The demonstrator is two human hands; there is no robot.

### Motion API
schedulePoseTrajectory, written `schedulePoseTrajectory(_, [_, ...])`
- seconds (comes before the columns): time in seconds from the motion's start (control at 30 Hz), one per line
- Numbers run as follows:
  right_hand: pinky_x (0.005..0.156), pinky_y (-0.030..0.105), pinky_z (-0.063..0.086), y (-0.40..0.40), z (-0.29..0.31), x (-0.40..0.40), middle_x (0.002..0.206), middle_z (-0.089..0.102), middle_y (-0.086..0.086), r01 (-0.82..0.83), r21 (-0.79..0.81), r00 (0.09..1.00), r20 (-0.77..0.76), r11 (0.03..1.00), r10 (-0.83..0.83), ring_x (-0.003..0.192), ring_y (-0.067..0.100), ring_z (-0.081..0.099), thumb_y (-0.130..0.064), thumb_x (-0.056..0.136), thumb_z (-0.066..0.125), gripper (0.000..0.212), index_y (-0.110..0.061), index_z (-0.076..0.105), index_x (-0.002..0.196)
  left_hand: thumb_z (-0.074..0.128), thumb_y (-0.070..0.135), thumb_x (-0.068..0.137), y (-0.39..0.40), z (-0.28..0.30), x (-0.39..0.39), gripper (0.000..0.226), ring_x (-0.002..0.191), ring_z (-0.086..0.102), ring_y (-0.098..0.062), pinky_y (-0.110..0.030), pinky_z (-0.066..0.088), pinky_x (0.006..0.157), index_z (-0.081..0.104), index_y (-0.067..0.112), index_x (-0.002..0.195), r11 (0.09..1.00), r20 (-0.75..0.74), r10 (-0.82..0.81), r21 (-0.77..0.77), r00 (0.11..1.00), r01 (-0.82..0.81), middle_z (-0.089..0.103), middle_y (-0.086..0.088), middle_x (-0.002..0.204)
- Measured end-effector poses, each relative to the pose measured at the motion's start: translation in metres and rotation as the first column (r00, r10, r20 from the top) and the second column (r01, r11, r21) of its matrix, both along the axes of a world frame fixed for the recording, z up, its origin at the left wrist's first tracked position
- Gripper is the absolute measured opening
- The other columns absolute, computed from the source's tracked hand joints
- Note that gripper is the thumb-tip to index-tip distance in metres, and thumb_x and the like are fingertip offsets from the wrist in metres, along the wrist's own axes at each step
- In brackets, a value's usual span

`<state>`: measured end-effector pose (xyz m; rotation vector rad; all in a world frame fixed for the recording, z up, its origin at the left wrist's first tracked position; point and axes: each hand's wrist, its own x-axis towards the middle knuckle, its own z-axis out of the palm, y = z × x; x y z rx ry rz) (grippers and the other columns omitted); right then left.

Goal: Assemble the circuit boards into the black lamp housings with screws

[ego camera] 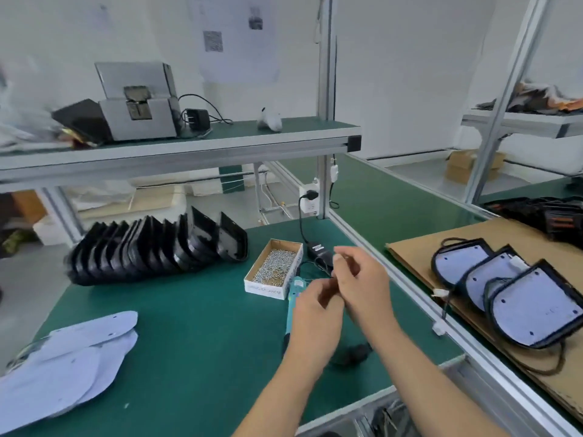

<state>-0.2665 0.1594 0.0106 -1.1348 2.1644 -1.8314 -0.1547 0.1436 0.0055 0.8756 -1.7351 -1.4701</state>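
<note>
Both hands were raised over the mat: left hand [310, 313] and right hand [362, 283], fingers curled together; any grip could not be told. Housings [157, 247] were stacked behind, boards [66, 361] left, screw box [273, 269] near.

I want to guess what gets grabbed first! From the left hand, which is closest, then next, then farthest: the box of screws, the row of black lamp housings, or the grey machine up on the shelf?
1. Box of screws, just left of the left hand.
2. Black lamp housings, farther left on the mat.
3. Grey machine, up on the shelf.
</note>
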Motion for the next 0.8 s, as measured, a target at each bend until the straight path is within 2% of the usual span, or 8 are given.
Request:
schedulePoseTrajectory(0.13, [0.076, 0.016, 0.046, -0.075, -0.006, 0.079, 0.087, 0.074, -0.012, -0.297, 0.088, 0.955, 0.030, 0.951, 0.295, 0.085, 0.003, 0.066, -0.023, 0.099, 0.064, 0.014, -0.022, 0.078, 0.096, 0.057, 0.008, 0.090, -0.062, 0.005, 0.081, 0.030, 0.093, 0.070, 0.001, -0.020, 0.055, 0.083, 0.072, 0.032, 0.099, 0.965, 0.103, 0.262, -0.063, 0.960, -0.256, 0.077, 0.017, 0.094])
schedulePoseTrajectory(0.27, [0.081, 0.034, 0.052, -0.147, -0.014, 0.124, 0.087, 0.075, 0.002, -0.423, 0.268, 0.898, -0.001, 0.866, 0.439, 0.090, 0.025, 0.070, -0.020, 0.099, 0.060, 0.018, -0.014, 0.077, 0.094, 0.059, 0.016, 0.095, -0.102, -0.006, 0.151, 0.020, 0.092, 0.066, 0.003, -0.010, 0.046, 0.069, 0.071, 0.030, 0.102, 0.894, 0.214, 0.448, -0.103, 0.868, -0.436, 0.073, 0.017, 0.098])
schedulePoseTrajectory(0.33, [0.085, 0.037, 0.051, -0.181, -0.021, 0.131, 0.101, 0.075, 0.009, -0.379, 0.372, 0.891, -0.101, 0.847, 0.443, 0.100, 0.031, 0.069, -0.020, 0.099, 0.058, 0.021, -0.009, 0.076, 0.104, 0.059, 0.018, 0.095, -0.108, -0.018, 0.173, 0.018, 0.086, 0.066, 0.002, -0.009, 0.044, 0.061, 0.072, 0.032, 0.096, 0.882, 0.249, 0.469, -0.093, 0.847, -0.462, 0.074, 0.016, 0.094])
schedulePoseTrajectory(0.4, [0.089, 0.037, 0.048, -0.213, -0.027, 0.128, 0.127, 0.065, 0.011, -0.297, 0.468, 0.895, -0.166, 0.832, 0.414, 0.111, 0.033, 0.065, -0.025, 0.101, 0.058, 0.029, -0.010, 0.070, 0.124, 0.059, 0.019, 0.095, -0.108, -0.033, 0.187, 0.020, 0.077, 0.066, 0.002, -0.008, 0.043, 0.055, 0.071, 0.033, 0.090, 0.877, 0.277, 0.476, -0.077, 0.835, -0.474, 0.075, 0.013, 0.089])
schedulePoseTrajectory(0.47, [0.081, 0.038, 0.045, -0.239, -0.034, 0.121, 0.139, 0.049, 0.013, -0.200, 0.560, 0.907, -0.205, 0.804, 0.368, 0.108, 0.038, 0.065, -0.029, 0.103, 0.059, 0.033, -0.010, 0.060, 0.130, 0.060, 0.019, 0.094, -0.106, -0.049, 0.197, 0.019, 0.076, 0.068, 0.000, -0.010, 0.046, 0.057, 0.072, 0.033, 0.089, 0.873, 0.283, 0.477, -0.045, 0.832, -0.485, 0.076, 0.011, 0.087])
schedulePoseTrajectory(0.53, [0.076, 0.039, 0.045, -0.258, -0.041, 0.112, 0.139, 0.045, 0.016, -0.112, 0.625, 0.902, -0.262, 0.772, 0.343, 0.102, 0.040, 0.066, -0.029, 0.102, 0.062, 0.030, -0.008, 0.056, 0.124, 0.061, 0.019, 0.095, -0.103, -0.064, 0.204, 0.018, 0.081, 0.073, -0.008, -0.018, 0.055, 0.068, 0.073, 0.031, 0.090, 0.878, 0.283, 0.461, -0.007, 0.841, -0.479, 0.077, 0.012, 0.087])
schedulePoseTrajectory(0.63, [0.080, 0.044, 0.054, -0.274, -0.053, 0.100, 0.131, 0.051, 0.017, -0.047, 0.651, 0.894, -0.311, 0.758, 0.322, 0.102, 0.041, 0.066, -0.026, 0.102, 0.063, 0.027, -0.006, 0.057, 0.120, 0.063, 0.014, 0.096, -0.099, -0.083, 0.210, 0.019, 0.082, 0.074, -0.015, -0.032, 0.060, 0.083, 0.074, 0.028, 0.087, 0.886, 0.283, 0.445, -0.003, 0.850, -0.463, 0.078, 0.011, 0.084])
schedulePoseTrajectory(0.8, [0.070, 0.037, 0.047, -0.288, -0.065, 0.086, 0.101, 0.064, 0.011, -0.047, 0.609, 0.851, -0.391, 0.792, 0.351, 0.086, 0.034, 0.061, -0.025, 0.103, 0.063, 0.022, -0.013, 0.055, 0.086, 0.060, 0.008, 0.097, -0.094, -0.095, 0.211, 0.024, 0.081, 0.074, -0.022, -0.034, 0.060, 0.083, 0.074, 0.025, 0.087, 0.881, 0.251, 0.460, -0.012, 0.852, -0.472, 0.079, 0.009, 0.084])
